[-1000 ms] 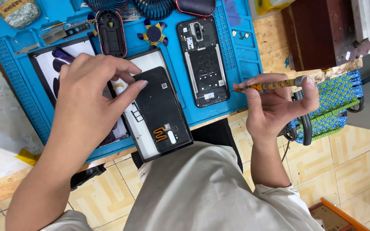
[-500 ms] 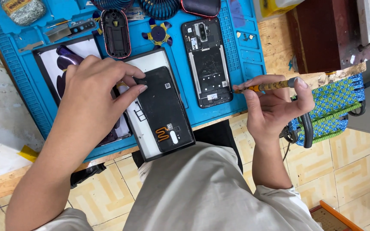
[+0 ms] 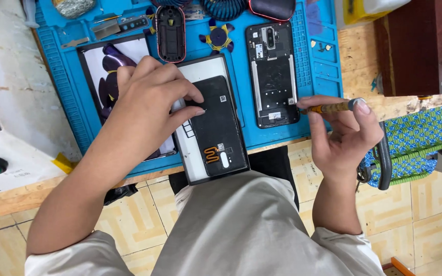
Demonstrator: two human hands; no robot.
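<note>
Phone back panel, black and facing inside-up on a white tray at centre frame, is pinned by the left hand, fingertips pressed flat. Right hand pinches a yellow screwdriver beside the stripped phone frame on the blue mat; reassembly looks unfinished.

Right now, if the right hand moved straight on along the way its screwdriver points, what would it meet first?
Probably the open phone frame on the blue mat: the screwdriver in the right hand points left at its lower edge, though height is unclear.
</note>
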